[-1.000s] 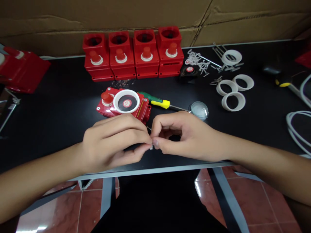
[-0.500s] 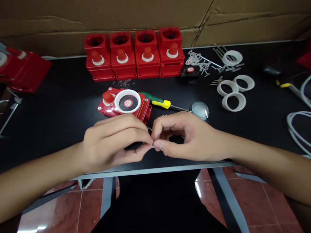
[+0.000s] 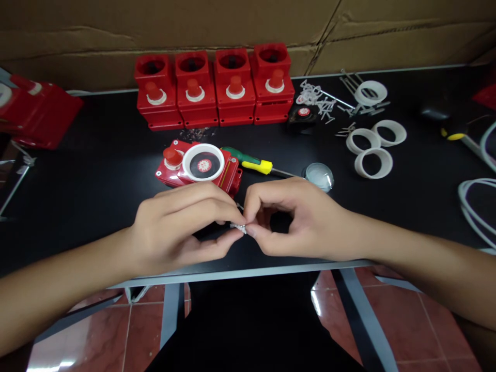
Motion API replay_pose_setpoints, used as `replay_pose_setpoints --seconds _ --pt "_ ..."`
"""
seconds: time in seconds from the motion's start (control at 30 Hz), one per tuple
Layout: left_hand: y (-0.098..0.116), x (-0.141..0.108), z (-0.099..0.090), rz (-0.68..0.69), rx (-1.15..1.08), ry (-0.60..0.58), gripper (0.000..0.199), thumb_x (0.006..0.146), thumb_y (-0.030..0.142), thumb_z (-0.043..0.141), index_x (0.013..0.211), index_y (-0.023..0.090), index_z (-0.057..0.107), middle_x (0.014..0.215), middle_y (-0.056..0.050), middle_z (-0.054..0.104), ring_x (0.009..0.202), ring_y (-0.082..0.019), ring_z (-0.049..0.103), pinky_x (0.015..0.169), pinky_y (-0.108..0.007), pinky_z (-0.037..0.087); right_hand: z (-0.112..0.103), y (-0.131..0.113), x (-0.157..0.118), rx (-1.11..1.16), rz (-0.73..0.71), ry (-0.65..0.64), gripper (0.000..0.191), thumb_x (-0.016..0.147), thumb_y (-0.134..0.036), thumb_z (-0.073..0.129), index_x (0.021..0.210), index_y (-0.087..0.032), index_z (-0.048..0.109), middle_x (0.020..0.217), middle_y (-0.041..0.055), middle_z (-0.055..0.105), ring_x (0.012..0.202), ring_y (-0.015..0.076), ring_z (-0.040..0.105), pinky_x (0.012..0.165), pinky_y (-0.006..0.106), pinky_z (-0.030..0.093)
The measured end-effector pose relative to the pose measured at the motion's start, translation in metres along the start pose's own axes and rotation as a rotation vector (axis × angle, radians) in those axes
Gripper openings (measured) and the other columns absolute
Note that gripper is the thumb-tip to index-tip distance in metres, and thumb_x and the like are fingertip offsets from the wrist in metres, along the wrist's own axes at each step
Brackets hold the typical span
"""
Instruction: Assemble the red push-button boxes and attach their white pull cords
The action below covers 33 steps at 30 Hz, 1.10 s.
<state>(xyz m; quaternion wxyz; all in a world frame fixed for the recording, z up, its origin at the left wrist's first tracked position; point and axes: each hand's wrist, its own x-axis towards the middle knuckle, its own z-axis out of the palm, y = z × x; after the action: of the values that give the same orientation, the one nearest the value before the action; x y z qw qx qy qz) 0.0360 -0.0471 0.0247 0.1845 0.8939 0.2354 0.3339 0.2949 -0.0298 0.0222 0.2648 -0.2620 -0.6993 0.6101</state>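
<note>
My left hand pinches a small whitish piece between thumb and fingers, just above the front of the black table. The fingertips of my right hand meet it from the right, thumb and forefinger closed on its end. Most of the piece is covered by fingers, so its kind cannot be made out. Just beyond my hands lies a red box with a red knob and a white ring around a dark round face. A green and yellow screwdriver rests beside it, its shaft pointing right toward a clear round lens.
Several red housings stand in a row along the cardboard wall. To their right lie white clips, screws and white rings. A pale cable coils at the right edge; another red housing stands left.
My fingers have shifted slightly around the small piece, and more of its whitish surface shows between them. Everything on the table stays where it was.
</note>
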Motion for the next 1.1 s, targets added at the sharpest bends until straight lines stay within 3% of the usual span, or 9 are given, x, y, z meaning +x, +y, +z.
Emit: replay_pose_setpoints --seconds 0.27,0.67,0.87,1.1 --pt "0.001 0.002 0.001 -0.021 -0.076 -0.007 0.014 0.103 0.007 0.086 0.107 0.017 0.077 0.097 -0.006 0.084 0.084 -0.017 0.083 0.079 -0.026 0.069 -0.001 0.006 -0.006 -0.202 -0.158 0.037 0.014 0.095 -0.007 0.077 0.089 -0.019 0.071 0.081 -0.0054 0.07 0.069 0.0072 0.065 0.064 0.019 0.053" --pt "0.001 -0.001 0.004 -0.027 -0.07 -0.026 0.019 0.102 0.006 0.082 0.099 0.021 0.07 0.097 -0.007 0.083 0.082 -0.019 0.082 0.075 -0.03 0.067 0.002 0.008 -0.004 -0.276 -0.275 0.014 0.019 0.092 0.001 0.075 0.086 -0.015 0.068 0.082 -0.0051 0.064 0.072 0.0051 0.06 0.069 0.016 0.05" --pt "0.0 -0.001 0.004 -0.007 -0.051 -0.032 0.024 0.102 0.004 0.079 0.096 0.022 0.064 0.096 -0.007 0.081 0.081 -0.02 0.08 0.073 -0.03 0.066 0.002 0.011 -0.004 -0.274 -0.265 0.007 0.019 0.094 -0.001 0.075 0.087 -0.017 0.066 0.082 -0.0054 0.064 0.072 0.0059 0.06 0.069 0.017 0.051" --pt "-0.003 -0.001 0.004 0.079 -0.028 -0.04 0.018 0.105 0.005 0.079 0.112 0.02 0.074 0.1 -0.008 0.083 0.083 -0.02 0.08 0.078 -0.031 0.069 0.002 0.004 -0.004 -0.141 -0.095 -0.028 0.018 0.093 -0.007 0.076 0.087 -0.02 0.066 0.076 -0.007 0.064 0.069 0.0078 0.061 0.065 0.019 0.051"
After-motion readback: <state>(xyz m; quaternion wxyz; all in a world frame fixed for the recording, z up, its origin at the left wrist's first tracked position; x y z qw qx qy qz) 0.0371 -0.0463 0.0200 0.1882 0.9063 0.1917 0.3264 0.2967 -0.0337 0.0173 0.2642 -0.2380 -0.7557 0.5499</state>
